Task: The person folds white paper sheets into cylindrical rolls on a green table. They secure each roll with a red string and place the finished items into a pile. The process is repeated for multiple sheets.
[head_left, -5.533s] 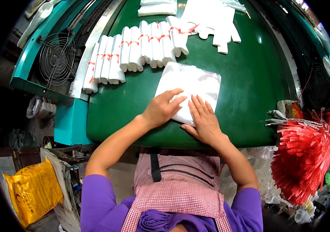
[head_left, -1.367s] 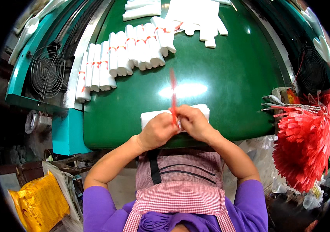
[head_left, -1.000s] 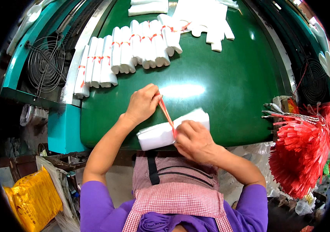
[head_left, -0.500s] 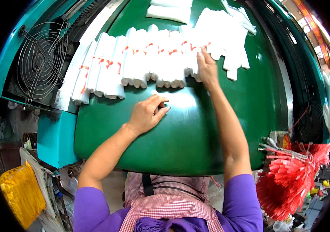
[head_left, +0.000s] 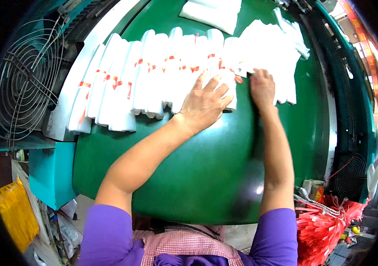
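White rolls [head_left: 149, 84] of thin sheet, tied with red strips, lie side by side across a green work surface [head_left: 184, 168]. Over the rolls at the right end of the row rests my left hand [head_left: 206, 104], its fingers spread and its palm down. My right hand [head_left: 263, 88] is just right of the row, fingers curled in, at the near edge of a loose white pile [head_left: 268, 48]. It is slightly blurred, and whatever its fingertips hold is hidden. A red strip [head_left: 238, 80] shows on the white material between my hands.
Folded white bundles [head_left: 211, 15] lie at the far side. A wire fan guard [head_left: 29, 80] and a teal box [head_left: 51, 175] stand left. Red strips [head_left: 324, 230] hang in a bunch at the lower right. A yellow package [head_left: 16, 217] is at the lower left.
My left hand has moved up and right from the bare green surface onto the rolls, and its fingers have spread. My right hand has shifted right, off the end roll, and curled.
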Demonstrator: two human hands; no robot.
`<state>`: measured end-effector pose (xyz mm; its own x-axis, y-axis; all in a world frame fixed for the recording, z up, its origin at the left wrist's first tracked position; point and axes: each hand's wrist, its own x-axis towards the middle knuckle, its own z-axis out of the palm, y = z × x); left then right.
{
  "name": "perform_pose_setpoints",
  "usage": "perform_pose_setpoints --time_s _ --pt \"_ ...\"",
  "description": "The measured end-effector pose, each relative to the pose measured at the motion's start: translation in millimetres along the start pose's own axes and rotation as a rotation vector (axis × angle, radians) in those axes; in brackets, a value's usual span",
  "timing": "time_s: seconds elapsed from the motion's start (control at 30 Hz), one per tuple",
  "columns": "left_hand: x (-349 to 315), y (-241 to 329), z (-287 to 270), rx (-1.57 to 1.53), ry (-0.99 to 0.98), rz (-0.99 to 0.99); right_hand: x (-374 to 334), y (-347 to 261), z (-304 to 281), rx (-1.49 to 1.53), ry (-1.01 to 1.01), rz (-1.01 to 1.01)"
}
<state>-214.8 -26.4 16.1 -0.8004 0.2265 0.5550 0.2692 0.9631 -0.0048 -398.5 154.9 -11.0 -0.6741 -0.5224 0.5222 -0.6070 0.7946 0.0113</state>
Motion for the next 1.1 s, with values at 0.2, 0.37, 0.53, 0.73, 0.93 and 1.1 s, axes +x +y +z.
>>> perform_pose_setpoints --time_s 0.2,0.37,0.53,0.73,0.93,1.1 --pt "0.8 -4.0 6.1 -0.052 0.072 -0.055 -20.6 115.6 -29.6 -0.008 -0.083 0.127" --pt "-2.1 -10.2 10.9 0.000 0.065 -0.083 -68.9 105.5 -102.8 0.122 -0.401 0.169" --pt "-20.9 5.2 3.6 -0.065 0.086 -0.073 -102.1 57.1 -151.2 0.328 -0.540 0.242" --pt "-99.8 50.6 -51.1 -0.595 0.003 -0.055 -203.9 -35.5 -194.4 0.674 -0.593 0.247" --pt "-151.0 108.1 -133.2 -0.667 -0.515 0.300 -282.4 -76.2 -226.4 0.670 -0.424 -0.195" --pt "-185.1 114.8 -144.4 -0.421 -0.695 0.483 -314.1 -75.5 -254.4 0.630 -0.410 -0.169"
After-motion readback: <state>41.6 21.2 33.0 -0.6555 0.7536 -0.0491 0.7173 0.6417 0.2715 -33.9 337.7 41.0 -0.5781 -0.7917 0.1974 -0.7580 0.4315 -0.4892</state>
